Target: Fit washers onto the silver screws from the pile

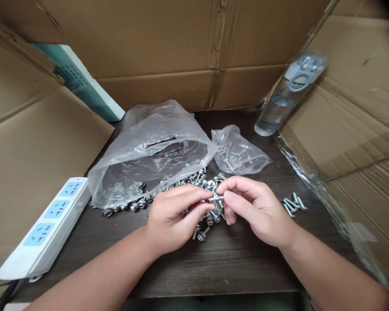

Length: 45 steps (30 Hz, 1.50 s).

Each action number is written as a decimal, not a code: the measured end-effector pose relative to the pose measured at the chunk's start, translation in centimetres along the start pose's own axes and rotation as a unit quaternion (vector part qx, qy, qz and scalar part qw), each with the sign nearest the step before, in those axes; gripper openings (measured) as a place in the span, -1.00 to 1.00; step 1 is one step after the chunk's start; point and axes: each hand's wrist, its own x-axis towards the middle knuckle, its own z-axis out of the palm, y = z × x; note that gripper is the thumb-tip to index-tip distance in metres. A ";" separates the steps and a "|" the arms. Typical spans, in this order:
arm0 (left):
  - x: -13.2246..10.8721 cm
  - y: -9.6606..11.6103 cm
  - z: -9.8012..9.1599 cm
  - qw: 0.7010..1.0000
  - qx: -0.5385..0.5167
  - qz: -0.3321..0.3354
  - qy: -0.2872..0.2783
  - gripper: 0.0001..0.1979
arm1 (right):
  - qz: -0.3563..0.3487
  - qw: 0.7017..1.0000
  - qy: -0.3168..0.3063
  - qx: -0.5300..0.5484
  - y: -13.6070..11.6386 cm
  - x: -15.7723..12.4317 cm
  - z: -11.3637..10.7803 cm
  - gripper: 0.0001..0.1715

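A small silver bolt (217, 198) is held level between my two hands, above the middle of the table. My left hand (176, 216) pinches its left end between thumb and fingers, hiding that end. On the right, my right hand (257, 207) has thumb and index finger closed around the other end. Whether a separate nut or washer sits on it is too small to tell. Beneath and behind the hands lies a heap of loose metal bolts (210, 218), many with wide washers. Several plain bolts (293, 204) lie apart, right of my right hand.
A large open clear plastic bag (155, 125) covers the heap's back. Behind my right hand lies a smaller plastic bag (236, 151) of hardware. A water bottle (288, 95) stands back right, a white power strip (47, 226) left. Cardboard walls (168, 39) surround the dark table (240, 268).
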 end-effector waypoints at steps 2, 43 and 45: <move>0.0 0.0 0.0 1.000 -0.004 -0.018 0.010 -0.85 | -0.024 1.000 0.007 0.007 0.0 -0.1 0.1 -0.88; -0.2 -0.1 0.2 0.999 -0.041 0.012 0.007 -0.72 | -0.043 0.995 -0.002 -0.086 0.0 0.0 0.5 -0.82; -0.2 -0.1 0.3 0.999 -0.042 0.023 0.000 -0.70 | -0.029 0.995 -0.017 -0.096 -0.1 0.1 0.5 -0.68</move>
